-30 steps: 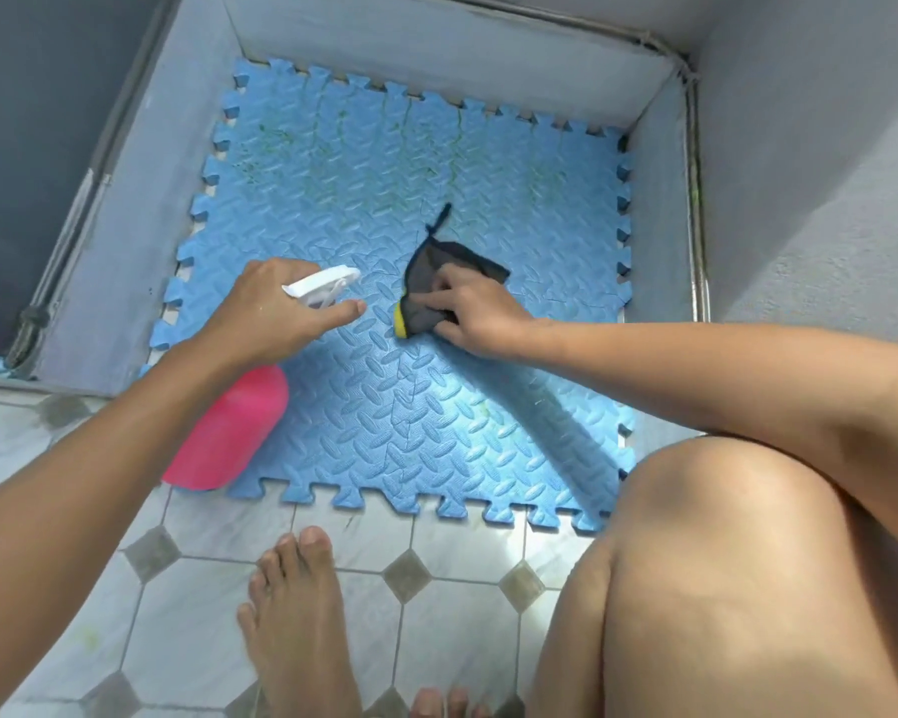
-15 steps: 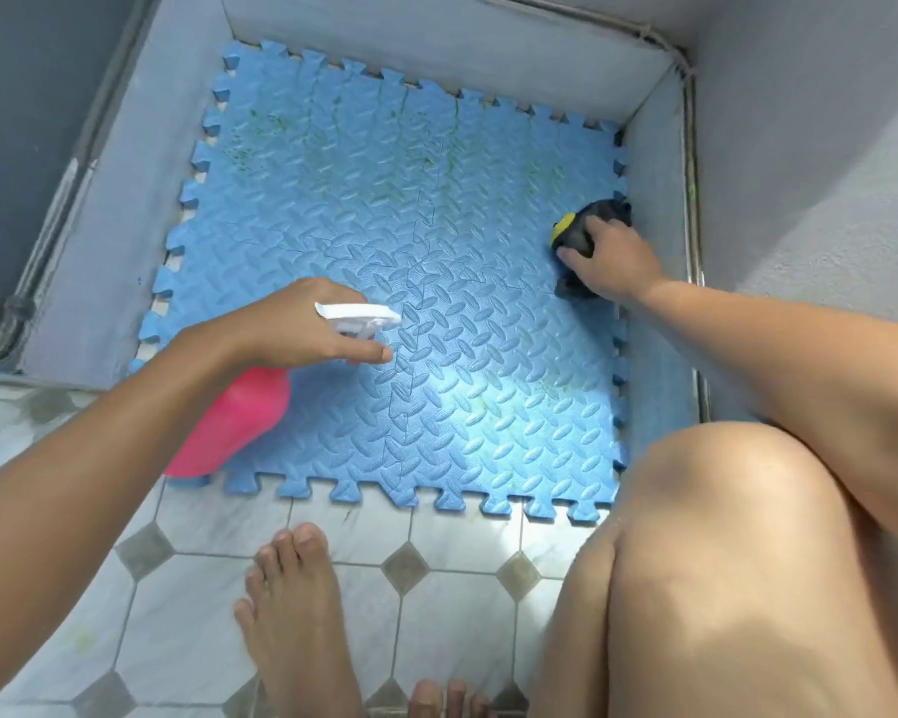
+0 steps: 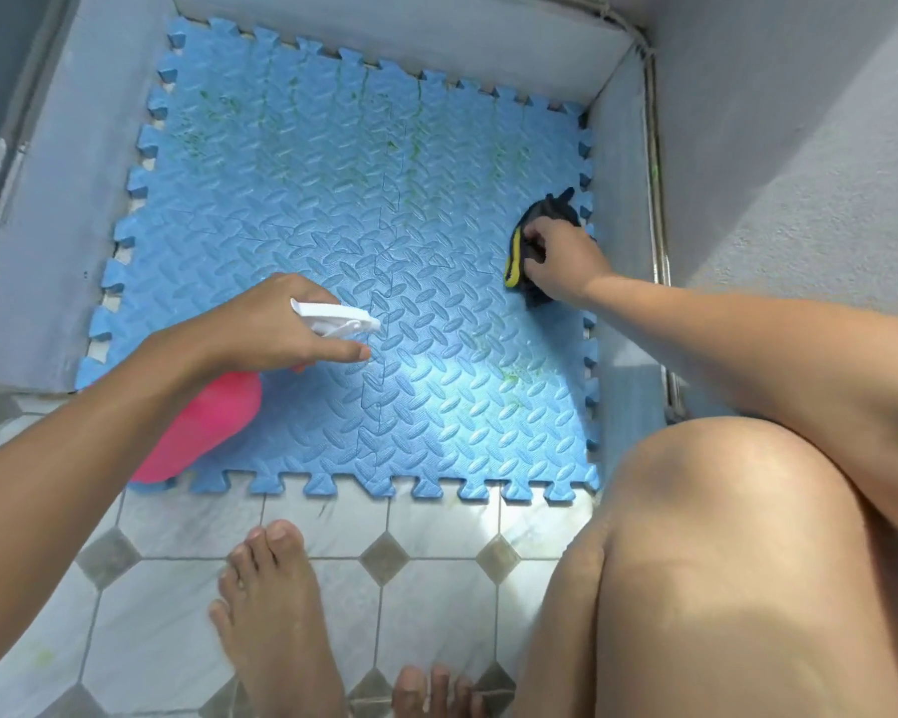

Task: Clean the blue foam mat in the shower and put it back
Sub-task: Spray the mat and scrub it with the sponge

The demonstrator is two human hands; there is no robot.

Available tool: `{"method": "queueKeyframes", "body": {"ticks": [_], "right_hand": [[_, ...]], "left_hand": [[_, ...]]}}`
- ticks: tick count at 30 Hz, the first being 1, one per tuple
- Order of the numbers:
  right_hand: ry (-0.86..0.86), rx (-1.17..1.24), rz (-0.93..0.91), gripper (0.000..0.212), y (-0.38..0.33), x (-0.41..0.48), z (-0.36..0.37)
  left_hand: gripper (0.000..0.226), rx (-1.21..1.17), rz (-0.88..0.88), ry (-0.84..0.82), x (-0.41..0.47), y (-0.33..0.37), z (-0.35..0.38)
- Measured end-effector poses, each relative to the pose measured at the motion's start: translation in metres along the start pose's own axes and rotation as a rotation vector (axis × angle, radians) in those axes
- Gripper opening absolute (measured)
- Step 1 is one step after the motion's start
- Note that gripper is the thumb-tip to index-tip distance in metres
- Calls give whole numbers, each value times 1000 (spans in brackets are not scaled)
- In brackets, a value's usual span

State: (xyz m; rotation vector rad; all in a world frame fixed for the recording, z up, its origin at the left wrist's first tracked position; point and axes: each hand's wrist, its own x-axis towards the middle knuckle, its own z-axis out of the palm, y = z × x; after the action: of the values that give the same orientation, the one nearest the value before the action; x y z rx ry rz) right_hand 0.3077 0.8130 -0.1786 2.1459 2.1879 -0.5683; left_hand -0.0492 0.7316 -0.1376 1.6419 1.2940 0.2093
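The blue foam mat [image 3: 364,209] with jigsaw edges lies flat on the shower floor, with green stains on its far half and near its right front. My left hand [image 3: 281,329] grips a pink spray bottle [image 3: 203,427] by its white trigger head [image 3: 338,321], nozzle pointing right over the mat's middle. My right hand [image 3: 561,261] presses a dark cloth with a yellow edge [image 3: 527,241] against the mat's right side, fingers curled on it.
Grey walls [image 3: 799,173] enclose the mat on three sides, and a metal pipe [image 3: 659,209] runs along the right wall. White floor tiles [image 3: 436,588] with grey diamonds lie in front. My bare foot [image 3: 276,614] and knee [image 3: 721,536] are at the near edge.
My right hand slid the dark cloth from the mat's middle to its right edge, then slightly nearer. My left hand with the spray bottle shifted a little to the right.
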Motion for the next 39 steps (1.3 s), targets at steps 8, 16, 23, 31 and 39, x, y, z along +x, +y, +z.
{"method": "queueKeyframes", "body": {"ticks": [8, 16, 23, 31, 39], "right_hand": [[-571, -367, -1238, 34, -89, -99, 44], [-445, -397, -621, 25, 12, -55, -7], [-63, -17, 36, 21, -9, -33, 13], [-167, 20, -624, 26, -105, -75, 61], [-815, -333, -1332, 19, -50, -114, 52]], "left_hand": [[59, -11, 48, 4, 5, -5, -5], [52, -6, 15, -42, 17, -6, -5], [72, 12, 53, -157, 18, 0, 0], [68, -9, -77, 143, 20, -10, -5], [67, 86, -134, 249, 19, -17, -13]]}}
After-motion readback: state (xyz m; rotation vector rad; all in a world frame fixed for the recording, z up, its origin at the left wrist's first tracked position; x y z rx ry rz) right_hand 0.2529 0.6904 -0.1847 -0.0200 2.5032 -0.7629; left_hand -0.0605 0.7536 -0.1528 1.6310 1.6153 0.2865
